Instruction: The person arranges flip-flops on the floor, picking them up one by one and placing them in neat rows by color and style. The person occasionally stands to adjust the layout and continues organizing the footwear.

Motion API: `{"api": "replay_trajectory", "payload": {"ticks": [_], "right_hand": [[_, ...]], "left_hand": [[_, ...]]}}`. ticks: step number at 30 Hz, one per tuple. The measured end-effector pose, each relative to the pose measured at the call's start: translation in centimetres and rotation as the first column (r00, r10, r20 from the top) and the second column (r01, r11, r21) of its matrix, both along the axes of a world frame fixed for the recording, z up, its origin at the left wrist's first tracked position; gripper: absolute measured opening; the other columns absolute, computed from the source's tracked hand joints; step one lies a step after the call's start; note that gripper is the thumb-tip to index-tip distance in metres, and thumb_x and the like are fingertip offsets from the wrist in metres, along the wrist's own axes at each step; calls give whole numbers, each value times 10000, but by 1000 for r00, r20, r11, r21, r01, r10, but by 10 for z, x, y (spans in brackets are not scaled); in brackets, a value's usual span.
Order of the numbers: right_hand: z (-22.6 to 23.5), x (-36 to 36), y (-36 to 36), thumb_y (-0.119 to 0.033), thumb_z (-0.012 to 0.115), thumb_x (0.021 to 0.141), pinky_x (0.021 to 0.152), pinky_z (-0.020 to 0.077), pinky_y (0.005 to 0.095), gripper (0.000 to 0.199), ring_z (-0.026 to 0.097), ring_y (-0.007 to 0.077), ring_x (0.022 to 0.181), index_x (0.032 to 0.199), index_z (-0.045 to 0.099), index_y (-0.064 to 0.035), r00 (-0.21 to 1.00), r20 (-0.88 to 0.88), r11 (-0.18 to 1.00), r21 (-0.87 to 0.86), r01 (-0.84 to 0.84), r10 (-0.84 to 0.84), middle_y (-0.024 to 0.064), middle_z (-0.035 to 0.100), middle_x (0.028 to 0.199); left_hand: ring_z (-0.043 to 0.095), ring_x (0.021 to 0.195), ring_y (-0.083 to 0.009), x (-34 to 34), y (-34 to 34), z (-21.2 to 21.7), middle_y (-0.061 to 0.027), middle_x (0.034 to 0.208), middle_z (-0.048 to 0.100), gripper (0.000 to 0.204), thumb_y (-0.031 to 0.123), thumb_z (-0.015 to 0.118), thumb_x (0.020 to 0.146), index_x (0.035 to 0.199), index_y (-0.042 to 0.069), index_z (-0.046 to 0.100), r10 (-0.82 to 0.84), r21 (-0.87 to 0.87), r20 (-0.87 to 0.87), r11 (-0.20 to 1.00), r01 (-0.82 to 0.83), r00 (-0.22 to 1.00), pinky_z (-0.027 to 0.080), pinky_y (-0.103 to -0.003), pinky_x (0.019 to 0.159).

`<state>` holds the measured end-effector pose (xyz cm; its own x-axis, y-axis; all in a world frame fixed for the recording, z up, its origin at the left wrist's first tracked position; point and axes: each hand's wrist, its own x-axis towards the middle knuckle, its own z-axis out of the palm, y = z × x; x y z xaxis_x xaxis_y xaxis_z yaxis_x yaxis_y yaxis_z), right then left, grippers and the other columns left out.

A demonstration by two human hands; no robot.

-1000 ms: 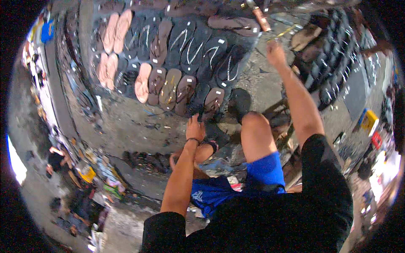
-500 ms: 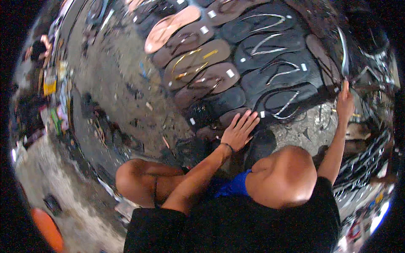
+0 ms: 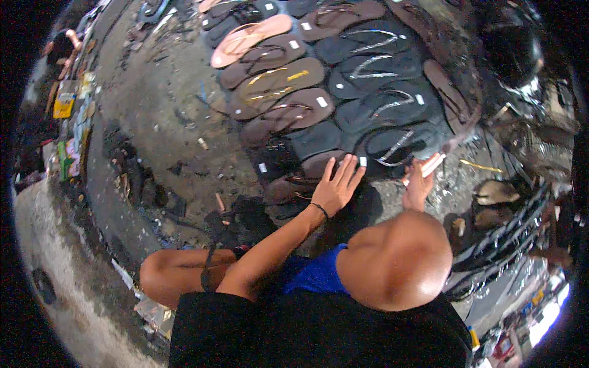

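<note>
My left hand [image 3: 335,191] lies flat with its fingers spread on the near end of a brown flip-flop [image 3: 323,164] in the laid-out rows. A dark band circles its wrist. My right hand [image 3: 418,184] is closed round a long tool with a pale handle [image 3: 433,164]. The tool's far part is smeared by motion, so its kind is unclear. Just beyond this hand lies a black flip-flop with a shiny strap [image 3: 392,147]. A brown flip-flop with a gold strap [image 3: 279,83] and a pink one [image 3: 251,40] sit farther off.
Several black and brown flip-flops fill the far middle. Dirty ground with scraps [image 3: 184,135] spreads to the left. A yellow strip [image 3: 481,166] and a pale scrap piece [image 3: 494,191] lie at right, near dark ribbed material [image 3: 509,242]. My bent knee [image 3: 399,257] rises between my arms.
My right hand has come down and left from the far right with the tool, which showed a long, curved, silvery end. My left hand stays flat on the flip-flops. The view has shifted slightly.
</note>
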<state>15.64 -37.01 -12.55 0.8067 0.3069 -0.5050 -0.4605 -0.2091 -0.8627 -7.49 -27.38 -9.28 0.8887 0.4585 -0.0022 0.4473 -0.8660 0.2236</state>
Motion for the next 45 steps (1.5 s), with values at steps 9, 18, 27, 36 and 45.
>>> {"api": "replay_trajectory", "payload": {"ticks": [9,18,27,36,45], "right_hand": [[116,-65,-10,-311,622,959,500,458,261,384,586,127,631,1203,493,-44,994,49,993,-73,-91,94,57,632,840],[124,-120,-88,-285,579,975,622,509,424,487,660,350,695,1338,353,-51,626,150,595,-535,-599,765,198,653,860],[121,-133,-106,-283,651,925,621,504,527,402,641,484,771,1206,444,-83,513,-67,383,-584,-715,856,247,655,809],[118,-116,-48,-278,626,930,611,499,567,365,631,499,775,1133,410,-64,460,-102,301,-629,-717,882,286,646,794],[97,-97,-7,-210,634,920,608,488,557,337,609,524,745,1143,484,-8,434,154,449,-503,-739,888,296,635,767]], "left_hand": [[372,1417,-215,7,-4,-13,-40,1447,479,275,192,549,927,1192,153,609,131,-8,54,991,-131,990,234,-514,1161],[595,1167,-306,5,22,52,-79,1144,618,350,21,801,598,908,60,642,294,-385,311,908,-163,904,490,-457,1014],[614,1129,-328,3,33,78,-88,1046,630,272,-6,777,641,882,24,654,260,-448,388,892,-66,884,486,-477,1024],[645,1083,-320,3,36,85,-95,939,632,187,-36,737,680,845,7,662,251,-399,454,915,-57,855,511,-491,987],[670,1048,-310,6,37,94,-108,937,638,158,-57,724,700,842,-5,678,309,-423,516,903,-76,799,530,-465,968]]}}
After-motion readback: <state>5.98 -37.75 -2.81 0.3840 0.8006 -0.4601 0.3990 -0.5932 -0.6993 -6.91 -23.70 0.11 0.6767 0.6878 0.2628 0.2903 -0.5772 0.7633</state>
